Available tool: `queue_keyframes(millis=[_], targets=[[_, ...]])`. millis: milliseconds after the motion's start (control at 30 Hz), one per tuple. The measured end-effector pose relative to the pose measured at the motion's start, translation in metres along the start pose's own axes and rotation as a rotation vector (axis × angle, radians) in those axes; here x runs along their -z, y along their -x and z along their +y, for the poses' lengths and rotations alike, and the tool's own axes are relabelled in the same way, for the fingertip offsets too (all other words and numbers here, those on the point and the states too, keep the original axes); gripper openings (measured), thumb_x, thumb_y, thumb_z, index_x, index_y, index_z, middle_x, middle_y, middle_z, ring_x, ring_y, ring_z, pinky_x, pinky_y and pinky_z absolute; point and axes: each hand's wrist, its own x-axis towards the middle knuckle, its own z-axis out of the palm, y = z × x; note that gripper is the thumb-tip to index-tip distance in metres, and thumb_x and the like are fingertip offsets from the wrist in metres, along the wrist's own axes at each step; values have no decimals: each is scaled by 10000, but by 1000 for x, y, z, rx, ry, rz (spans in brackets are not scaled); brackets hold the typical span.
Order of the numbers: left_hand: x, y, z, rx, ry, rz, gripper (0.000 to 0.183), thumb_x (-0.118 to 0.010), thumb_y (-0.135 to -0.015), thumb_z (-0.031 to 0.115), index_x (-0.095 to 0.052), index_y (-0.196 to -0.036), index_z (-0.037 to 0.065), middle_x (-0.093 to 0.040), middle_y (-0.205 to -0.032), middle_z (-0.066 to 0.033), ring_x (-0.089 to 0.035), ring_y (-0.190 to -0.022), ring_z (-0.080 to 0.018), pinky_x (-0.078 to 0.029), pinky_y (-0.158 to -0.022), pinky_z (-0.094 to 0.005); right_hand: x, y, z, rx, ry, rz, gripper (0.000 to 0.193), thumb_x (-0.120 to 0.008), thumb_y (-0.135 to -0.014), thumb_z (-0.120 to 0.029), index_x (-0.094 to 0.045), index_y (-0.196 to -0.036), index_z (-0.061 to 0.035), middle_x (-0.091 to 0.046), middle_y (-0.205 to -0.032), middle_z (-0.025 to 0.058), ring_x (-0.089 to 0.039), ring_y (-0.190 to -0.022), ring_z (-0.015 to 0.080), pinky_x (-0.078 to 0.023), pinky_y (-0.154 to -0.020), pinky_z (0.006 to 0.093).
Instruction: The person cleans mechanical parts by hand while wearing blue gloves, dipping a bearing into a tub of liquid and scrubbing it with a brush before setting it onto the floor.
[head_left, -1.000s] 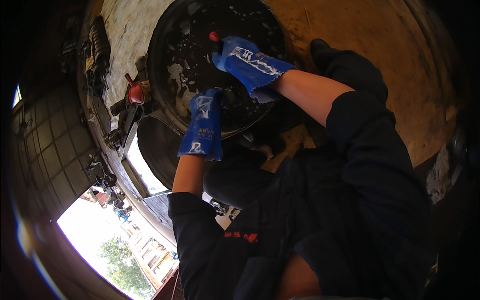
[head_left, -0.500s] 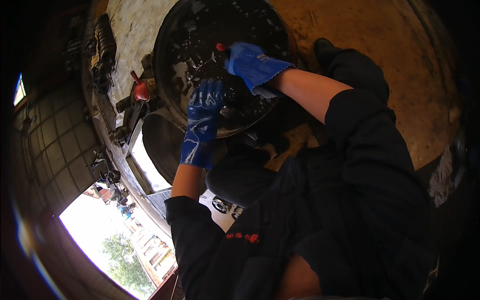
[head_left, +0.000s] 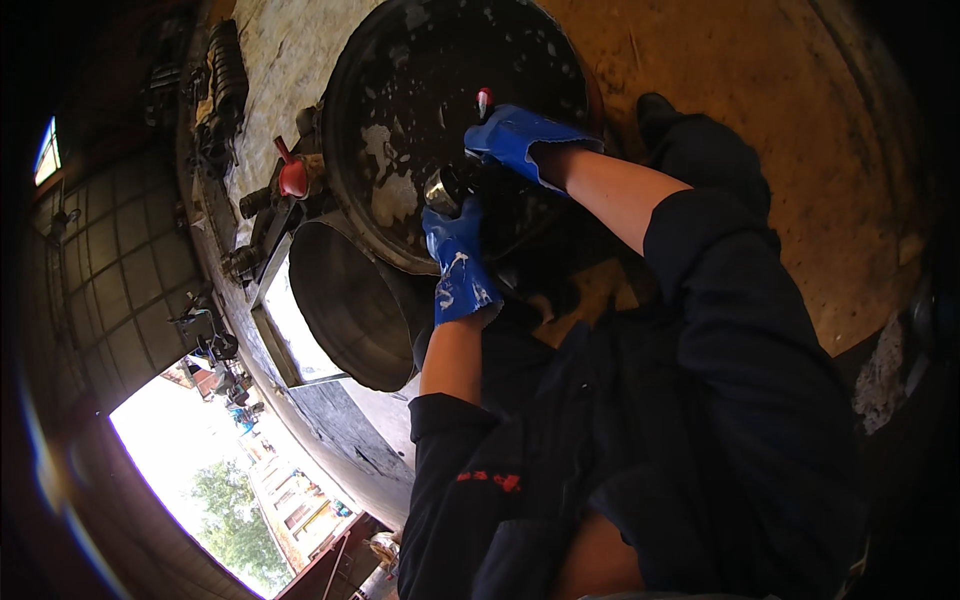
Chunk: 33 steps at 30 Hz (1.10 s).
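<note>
Both my hands wear long blue rubber gloves and work over a wide, round black basin (head_left: 365, 95) with dark wet contents and pale foam patches. In my left hand (head_left: 456, 238) is a shiny round metal part (head_left: 440, 193), its bright side facing up and left. The fingers of my right hand (head_left: 515, 140) close round a tool with a red handle end (head_left: 485, 98) sticking up past the glove. The working end of that tool is hidden, and so is the far side of the metal part.
Left of the basin, a red funnel-shaped thing (head_left: 292, 178) sits by dark pipe-like parts. A dark, empty-looking drum (head_left: 350, 305) lies tilted near my left forearm. A black coiled part (head_left: 228, 75) rests farther left. Stained brown floor (head_left: 800, 180) spreads right.
My left hand has moved right and turned, and the metal part now shows in it. My right hand, still on the red-handled tool, has shifted slightly right and nearer me.
</note>
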Motion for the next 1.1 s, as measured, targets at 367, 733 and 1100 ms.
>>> queue_keyframes(millis=[367,733,1100], targets=[[31,-65,-61,201,479,-577,369,-685,-907,83,-617,-1245,-47,-716,-1085,-185,-706,-839,-259,-585,-732,-387,-50,-30,-10,292,209,-277,295,-601,-929,-383,-654,-768,-141,-537,-616,-11,-533,-567,114,-482,-590,307],[37,-59,-69,46,584,-547,478,-805,-831,146,-651,-1246,-35,-727,-1085,-136,-718,-900,-238,-587,-792,-362,-65,-53,3,-94,321,149,306,-665,-933,-367,-728,-990,-73,-726,-837,85,-705,-800,214,-587,-775,357],[22,-58,-80,74,719,-512,433,-790,-848,127,-671,-1242,-7,-733,-1032,-75,-701,-860,-200,-575,-758,-343,-87,-88,47,431,269,-162,269,-548,-956,-209,-536,-702,-121,-501,-609,-14,-507,-570,108,-483,-587,296]])
